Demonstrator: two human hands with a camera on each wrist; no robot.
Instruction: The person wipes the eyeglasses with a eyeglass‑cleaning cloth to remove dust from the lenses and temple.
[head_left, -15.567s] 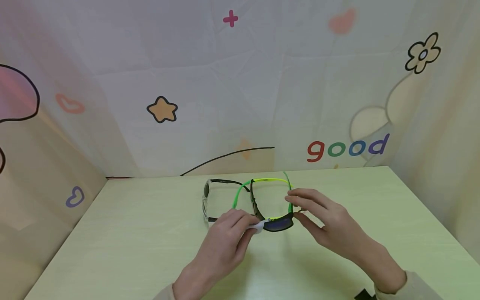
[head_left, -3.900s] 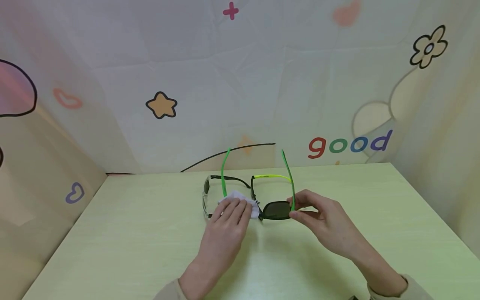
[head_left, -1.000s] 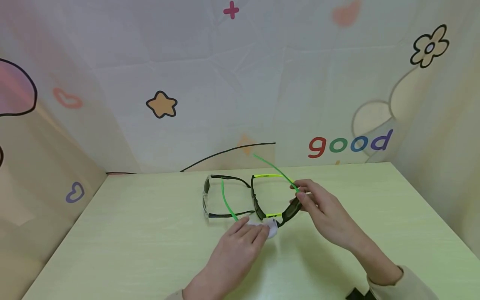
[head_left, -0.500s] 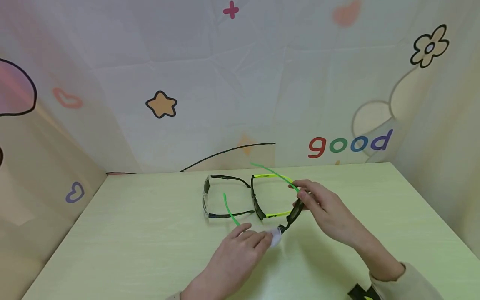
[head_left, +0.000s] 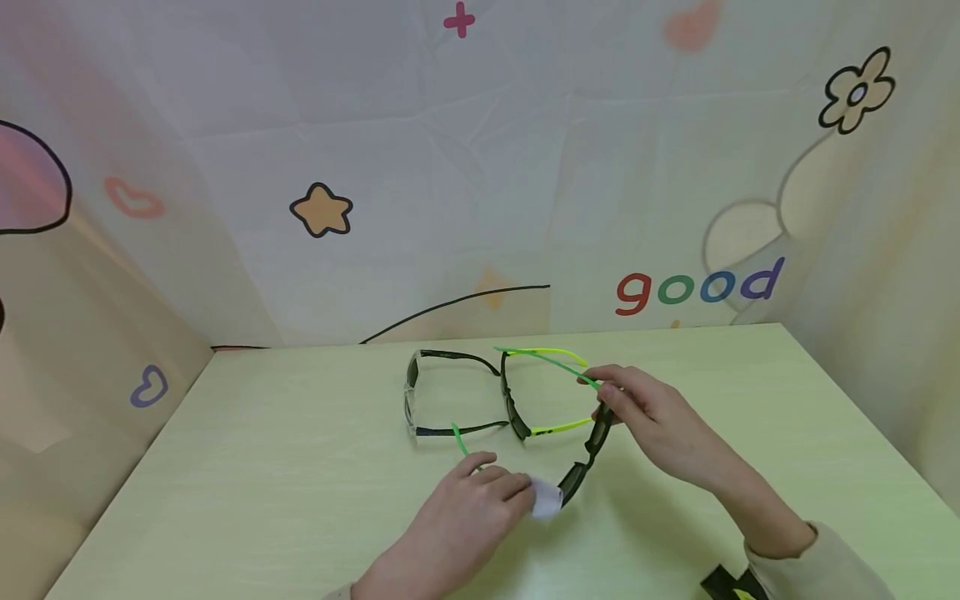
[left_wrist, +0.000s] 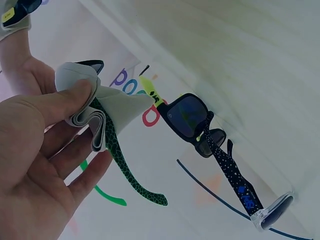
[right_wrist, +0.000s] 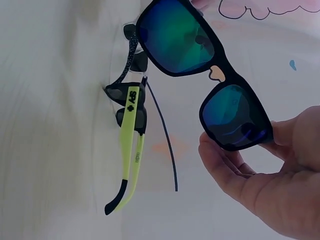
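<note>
My right hand (head_left: pixel 667 425) pinches one end of black-framed sunglasses (head_left: pixel 574 481) with green arms, by the frame near the hinge. The right wrist view shows their blue-green mirrored lenses (right_wrist: pixel 230 117). A folded white cloth (head_left: pixel 546 497) is between the thumb and fingers of my left hand (head_left: pixel 465 525), wrapped over the other end of the frame. From under it a green crackle-patterned arm (left_wrist: pixel 127 170) sticks out in the left wrist view. The sunglasses hang tilted above the table, and the cloth hides part of that end.
Behind the hands, sunglasses with yellow arms (head_left: pixel 517 417) stand on the pale table (head_left: pixel 262 500). Left of them are clear-framed sunglasses (head_left: pixel 410 408) with dark speckled arms, which reach the yellow pair. A printed curtain (head_left: pixel 420 183) hangs at the back.
Earlier the lenses faced my body with the green arms upright. The cloth-covered end has since swung nearer and downward, and the arms have lowered. Both hands keep their hold; the other two pairs stay put.
</note>
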